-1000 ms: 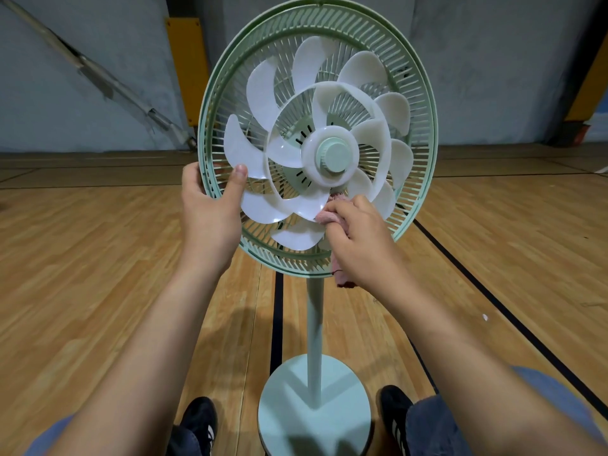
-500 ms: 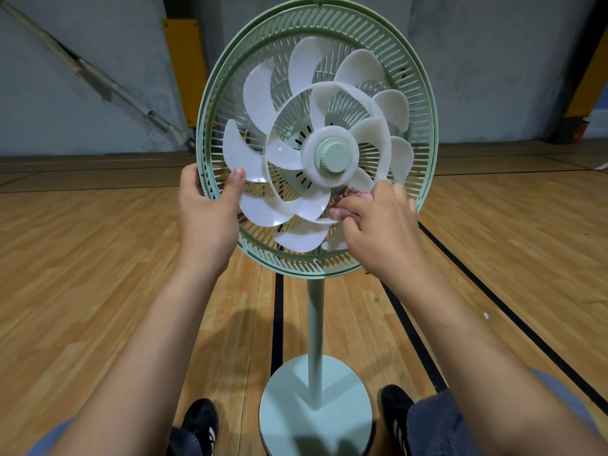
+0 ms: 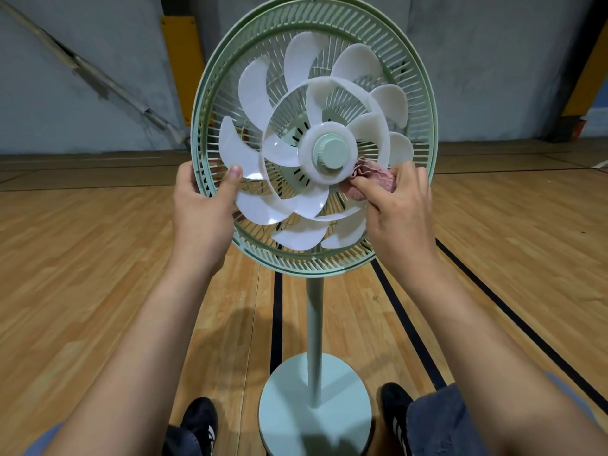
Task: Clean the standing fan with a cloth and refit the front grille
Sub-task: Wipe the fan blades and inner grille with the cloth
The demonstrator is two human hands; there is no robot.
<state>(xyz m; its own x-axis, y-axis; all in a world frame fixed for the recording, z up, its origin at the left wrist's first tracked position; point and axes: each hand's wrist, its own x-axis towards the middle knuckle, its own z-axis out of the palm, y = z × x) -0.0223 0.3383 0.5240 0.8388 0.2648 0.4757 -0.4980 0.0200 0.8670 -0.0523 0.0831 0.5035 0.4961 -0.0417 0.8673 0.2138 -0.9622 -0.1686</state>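
Fan rear grille (image 3: 210, 103): pale green, thin radial ribs. Blades (image 3: 253, 93): translucent white. Hub cap (image 3: 332, 152): pale green, set in white ring. Motor housing (image 3: 296, 139) behind: pale green with short black slots. Pole (image 3: 315, 324) and round base (image 3: 286, 399): pale blue-green. Cloth (image 3: 375, 179): dusty pink. Floor (image 3: 82, 274): orange-brown wood planks, black lines. Far wall (image 3: 82, 44): grey; yellow pad (image 3: 181, 60) on it. Shoes (image 3: 200, 419): black, white stripes. Trousers (image 3: 437, 419): dark blue.
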